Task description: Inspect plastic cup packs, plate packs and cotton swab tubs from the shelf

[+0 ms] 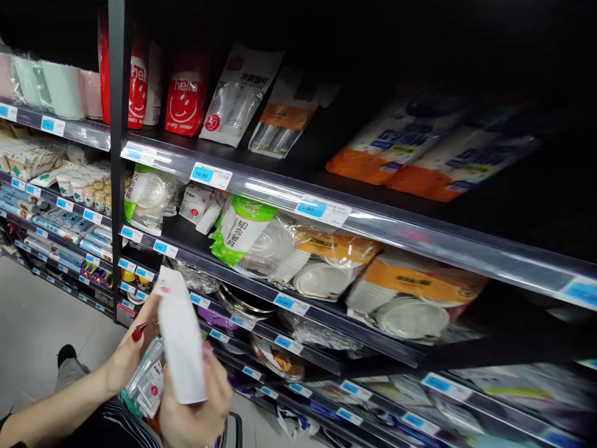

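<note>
In front of the shelves, low in the head view, I hold a narrow white packet (181, 348) upright between both hands. My left hand (124, 361), with dark red nails, is closed at its left upper edge, and some of those fingers are hidden behind it. My right hand (200, 404) wraps around its lower right side. The face turned to me is mostly plain white, with a small pinkish mark near the top. Just below and behind the hands lies a clear plastic pack (152, 389) with a white label and a red dot.
Black shelves (280, 186) run along the aisle with price tags on their edges. Bagged plastic lids or bowls (261, 239), red smiley packs (185, 99) and orange-white packs (396, 143) stand on them. Grey floor (37, 305) shows at lower left, with a dark shoe (66, 354).
</note>
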A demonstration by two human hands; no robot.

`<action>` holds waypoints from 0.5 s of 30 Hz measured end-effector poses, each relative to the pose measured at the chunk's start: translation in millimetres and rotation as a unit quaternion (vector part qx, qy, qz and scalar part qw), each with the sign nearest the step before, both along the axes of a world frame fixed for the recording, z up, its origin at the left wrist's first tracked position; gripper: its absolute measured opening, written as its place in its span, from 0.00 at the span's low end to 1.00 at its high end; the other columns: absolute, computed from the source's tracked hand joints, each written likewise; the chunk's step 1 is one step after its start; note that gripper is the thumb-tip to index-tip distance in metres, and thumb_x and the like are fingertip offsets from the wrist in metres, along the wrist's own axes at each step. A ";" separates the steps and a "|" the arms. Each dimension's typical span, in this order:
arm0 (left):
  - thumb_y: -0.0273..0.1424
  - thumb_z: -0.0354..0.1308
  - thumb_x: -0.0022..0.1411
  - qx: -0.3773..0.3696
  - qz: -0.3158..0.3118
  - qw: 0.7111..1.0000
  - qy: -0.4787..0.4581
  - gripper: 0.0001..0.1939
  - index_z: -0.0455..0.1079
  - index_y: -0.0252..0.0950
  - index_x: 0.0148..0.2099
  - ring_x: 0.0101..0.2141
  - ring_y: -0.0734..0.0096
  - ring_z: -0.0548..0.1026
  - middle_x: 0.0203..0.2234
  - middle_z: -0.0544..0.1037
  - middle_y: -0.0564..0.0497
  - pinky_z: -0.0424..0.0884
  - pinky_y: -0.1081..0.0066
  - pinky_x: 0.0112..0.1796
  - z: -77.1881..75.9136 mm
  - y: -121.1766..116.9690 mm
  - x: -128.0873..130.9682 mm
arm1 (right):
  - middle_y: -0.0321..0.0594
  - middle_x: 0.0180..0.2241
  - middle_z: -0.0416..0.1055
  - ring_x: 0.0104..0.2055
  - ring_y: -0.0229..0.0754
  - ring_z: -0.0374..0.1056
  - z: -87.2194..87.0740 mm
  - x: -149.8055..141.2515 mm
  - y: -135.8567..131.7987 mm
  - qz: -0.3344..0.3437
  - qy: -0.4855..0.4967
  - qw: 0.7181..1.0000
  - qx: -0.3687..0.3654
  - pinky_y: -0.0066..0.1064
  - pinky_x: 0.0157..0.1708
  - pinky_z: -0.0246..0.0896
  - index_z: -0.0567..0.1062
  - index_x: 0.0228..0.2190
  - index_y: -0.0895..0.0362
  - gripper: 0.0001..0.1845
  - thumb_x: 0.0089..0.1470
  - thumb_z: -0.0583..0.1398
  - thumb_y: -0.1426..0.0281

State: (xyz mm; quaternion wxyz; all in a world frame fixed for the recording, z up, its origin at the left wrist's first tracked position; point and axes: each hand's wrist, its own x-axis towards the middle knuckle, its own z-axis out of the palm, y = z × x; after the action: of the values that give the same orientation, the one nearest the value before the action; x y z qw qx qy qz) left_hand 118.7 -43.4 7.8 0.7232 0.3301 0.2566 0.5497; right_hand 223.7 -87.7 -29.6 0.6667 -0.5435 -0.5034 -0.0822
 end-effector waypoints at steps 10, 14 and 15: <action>0.40 0.55 0.64 0.061 -0.110 0.958 0.257 0.22 0.64 0.47 0.60 0.56 0.55 0.68 0.54 0.74 0.47 0.62 0.55 0.57 -11.4 27.7 -63.7 | 0.40 0.34 0.77 0.36 0.44 0.74 -162.9 112.9 -12.6 0.033 0.697 0.665 -0.266 0.33 0.35 0.72 0.73 0.36 0.59 0.27 0.30 0.70 0.65; 0.43 0.57 0.62 -0.021 -0.109 0.929 0.352 0.22 0.69 0.43 0.56 0.54 0.56 0.71 0.51 0.77 0.47 0.64 0.59 0.57 -30.2 23.9 -90.4 | 0.33 0.23 0.71 0.23 0.37 0.69 -259.1 121.1 -72.6 -0.087 0.722 0.589 -0.352 0.29 0.23 0.68 0.69 0.30 0.59 0.15 0.42 0.68 0.68; 0.44 0.57 0.62 -0.035 -0.110 0.921 0.373 0.22 0.70 0.42 0.55 0.54 0.55 0.71 0.51 0.77 0.46 0.64 0.59 0.57 -34.7 22.9 -94.9 | 0.32 0.23 0.69 0.22 0.35 0.68 -276.5 118.1 -85.8 -0.104 0.721 0.582 -0.362 0.28 0.22 0.67 0.69 0.31 0.59 0.12 0.48 0.65 0.67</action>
State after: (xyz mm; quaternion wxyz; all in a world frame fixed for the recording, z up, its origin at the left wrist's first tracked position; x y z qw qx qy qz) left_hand 23.8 -20.5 -26.9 0.6420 0.5115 0.4894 0.2946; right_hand 341.8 -173.5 -306.1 0.5459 -0.6690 0.2140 0.4567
